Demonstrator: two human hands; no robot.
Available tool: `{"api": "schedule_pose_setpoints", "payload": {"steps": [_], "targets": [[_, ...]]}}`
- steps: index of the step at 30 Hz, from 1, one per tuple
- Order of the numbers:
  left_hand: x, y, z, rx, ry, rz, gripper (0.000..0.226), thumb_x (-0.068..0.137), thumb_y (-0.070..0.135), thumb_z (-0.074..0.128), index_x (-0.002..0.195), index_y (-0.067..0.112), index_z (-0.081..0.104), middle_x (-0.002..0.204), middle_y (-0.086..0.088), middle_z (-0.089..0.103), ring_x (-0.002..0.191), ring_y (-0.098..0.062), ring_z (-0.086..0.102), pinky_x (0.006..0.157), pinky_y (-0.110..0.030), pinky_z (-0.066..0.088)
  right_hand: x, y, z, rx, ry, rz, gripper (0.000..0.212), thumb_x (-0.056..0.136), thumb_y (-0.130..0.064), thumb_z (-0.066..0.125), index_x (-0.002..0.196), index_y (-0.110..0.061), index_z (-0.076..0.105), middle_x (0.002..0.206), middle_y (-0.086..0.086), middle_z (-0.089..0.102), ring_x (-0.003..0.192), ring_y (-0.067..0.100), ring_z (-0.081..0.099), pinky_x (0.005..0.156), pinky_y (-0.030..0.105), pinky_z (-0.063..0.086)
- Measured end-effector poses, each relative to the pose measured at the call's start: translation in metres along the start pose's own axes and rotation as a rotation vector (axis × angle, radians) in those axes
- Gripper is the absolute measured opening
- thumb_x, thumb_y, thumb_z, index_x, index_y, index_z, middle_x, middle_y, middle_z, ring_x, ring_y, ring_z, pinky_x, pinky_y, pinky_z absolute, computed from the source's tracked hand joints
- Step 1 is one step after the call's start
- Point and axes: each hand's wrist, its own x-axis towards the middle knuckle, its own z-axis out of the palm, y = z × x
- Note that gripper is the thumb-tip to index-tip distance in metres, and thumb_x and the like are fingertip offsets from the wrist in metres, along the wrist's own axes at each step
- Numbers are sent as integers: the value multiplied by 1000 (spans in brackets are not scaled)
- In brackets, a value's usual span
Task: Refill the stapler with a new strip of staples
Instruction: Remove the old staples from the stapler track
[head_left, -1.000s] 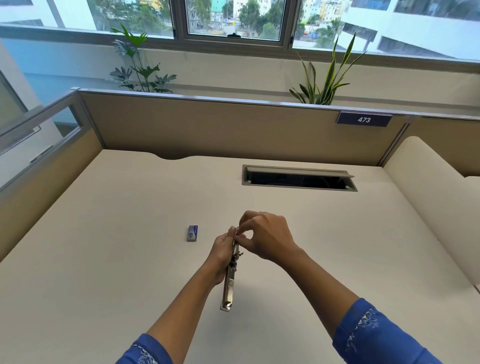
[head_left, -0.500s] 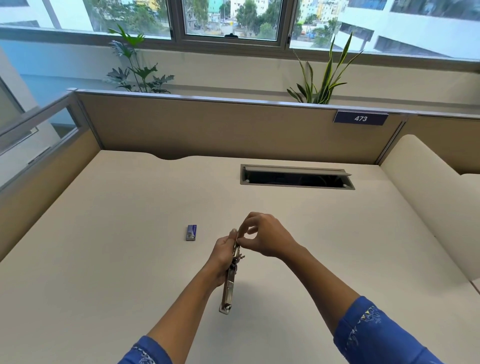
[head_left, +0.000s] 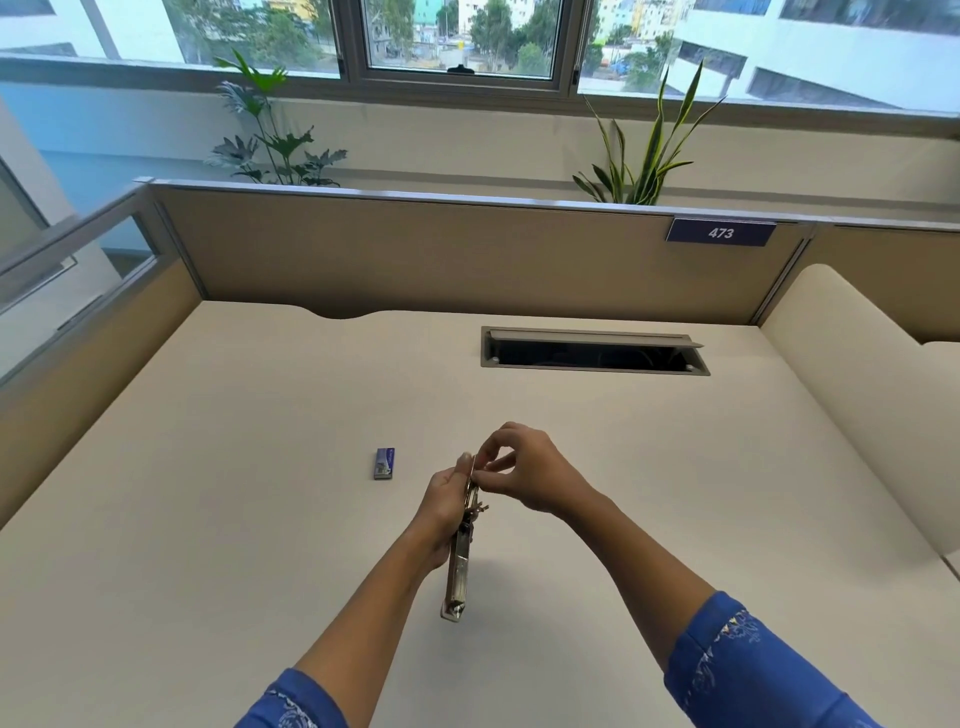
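A metal stapler (head_left: 459, 571) is swung open lengthwise above the desk, its long shiny arm pointing toward me. My left hand (head_left: 441, 504) grips its far part from the left side. My right hand (head_left: 524, 475) is at the stapler's far end, thumb and forefinger pinched together right against the top of the open channel. What sits between those fingertips is too small to make out. A small blue staple box (head_left: 384, 463) lies flat on the desk to the left of both hands.
The beige desk (head_left: 208, 519) is walled by partition panels at the back and both sides. A cable slot (head_left: 592, 351) with its lid raised sits at the back right. Two potted plants (head_left: 641, 156) stand behind the back panel.
My right hand's fingers have shifted slightly at the stapler's far end, opening a small gap under the forefinger. The stapler and my left hand have stayed almost where they were.
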Motion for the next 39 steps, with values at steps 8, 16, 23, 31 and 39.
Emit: {"api": "schedule_pose_setpoints", "payload": {"steps": [8, 16, 23, 31, 39], "targets": [[2, 5, -6, 0, 4, 7, 41, 100, 49, 36, 87, 19, 60, 57, 0, 40, 47, -12, 37, 36, -21, 30, -3, -1, 7, -30, 146, -57, 18, 80, -24, 80, 94, -14, 77, 99, -4, 63, 81, 10, 72, 71, 43, 61], [-1, 9, -5, 107, 2, 61, 38, 103, 42, 32, 89, 26, 64, 44, 16, 47, 39, -2, 41, 37, -16, 32, -2, -14, 3, -443, 154, -62, 21, 84, -42, 69, 91, -27, 80, 100, -11, 72, 87, 12, 68, 67, 26, 48], [-7, 12, -3, 90, 9, 44, 39, 104, 40, 32, 87, 22, 61, 43, 14, 44, 43, -6, 38, 36, -17, 32, -5, -19, 8, -419, 162, -108, 18, 83, -31, 69, 87, -18, 80, 97, -5, 73, 84, 17, 69, 73, 31, 54], [-10, 10, -1, 74, 18, 11, 41, 103, 41, 35, 76, 20, 56, 54, 7, 40, 48, -9, 38, 38, -19, 30, -9, -16, 5, -358, 110, -162, 14, 85, -24, 73, 93, -16, 81, 99, -2, 73, 87, 18, 69, 82, 37, 54], [-14, 12, 2, 92, 3, 13, 42, 103, 40, 33, 76, 18, 57, 43, 14, 44, 49, -8, 38, 37, -17, 30, -6, -10, 5, -202, 92, -90, 9, 78, -15, 82, 85, -9, 79, 94, 3, 71, 82, 20, 70, 84, 36, 59]]}}
